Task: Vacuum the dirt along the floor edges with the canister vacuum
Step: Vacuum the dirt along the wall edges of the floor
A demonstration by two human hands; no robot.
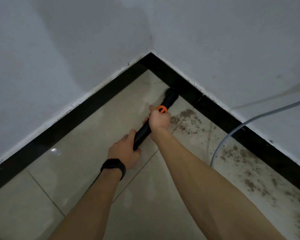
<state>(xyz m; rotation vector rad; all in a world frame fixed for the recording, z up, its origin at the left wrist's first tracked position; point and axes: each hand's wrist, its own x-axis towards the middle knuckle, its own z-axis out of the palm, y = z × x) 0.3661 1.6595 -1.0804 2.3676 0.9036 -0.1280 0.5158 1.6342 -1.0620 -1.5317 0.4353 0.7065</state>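
A black vacuum wand (143, 134) with an orange ring (162, 109) points toward the room corner. Its nozzle (171, 94) rests on the beige tile against the black skirting (213, 108) on the right wall. My right hand (158, 119) grips the wand just below the orange ring. My left hand (124, 151), with a black watch on its wrist, holds the wand's lower end. Brown dirt (187, 118) lies scattered on the tiles along the right skirting, starting just right of my right hand and running to the lower right (249, 177). The canister is out of sight.
Two white walls meet at the corner (150, 52), each with black skirting. A grey cable (220, 144) drops from the right wall onto the dirty floor. A thin black cord (94, 179) hangs under my left wrist. The tiles on the left look glossy.
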